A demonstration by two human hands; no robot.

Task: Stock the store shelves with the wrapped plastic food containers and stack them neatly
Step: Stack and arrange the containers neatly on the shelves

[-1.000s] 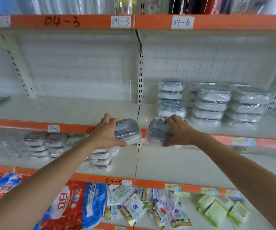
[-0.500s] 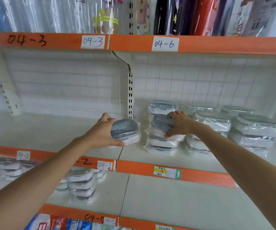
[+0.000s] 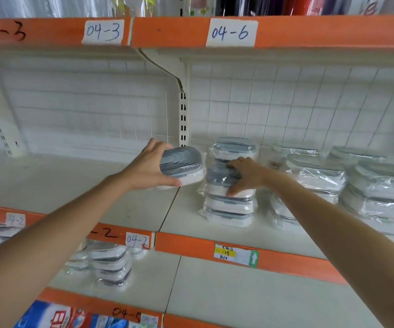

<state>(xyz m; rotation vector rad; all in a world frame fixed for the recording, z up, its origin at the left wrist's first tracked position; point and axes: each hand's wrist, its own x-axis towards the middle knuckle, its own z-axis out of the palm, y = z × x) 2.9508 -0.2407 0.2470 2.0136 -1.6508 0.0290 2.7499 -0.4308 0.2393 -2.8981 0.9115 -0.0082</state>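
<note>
My left hand (image 3: 149, 167) grips a wrapped grey-lidded white container (image 3: 184, 167), tilted, just above the white shelf (image 3: 125, 204) near the centre upright. My right hand (image 3: 245, 174) holds another grey-lidded container (image 3: 219, 179) on top of the front stack (image 3: 229, 209) of wrapped containers, thumb on its front side, fingers over the lid. A taller stack (image 3: 235, 147) stands right behind it. More wrapped stacks (image 3: 314, 176) fill the shelf to the right.
An orange shelf edge (image 3: 286, 259) with a price tag runs below the hands. The lower shelf holds more wrapped containers (image 3: 110, 266) at left. The upright post (image 3: 183, 117) divides the bays. Bare shelf surface lies left of my left hand.
Both hands have carried their containers up and onto the middle shelf. The right one now sits on the front stack; the left one has moved close beside it.
</note>
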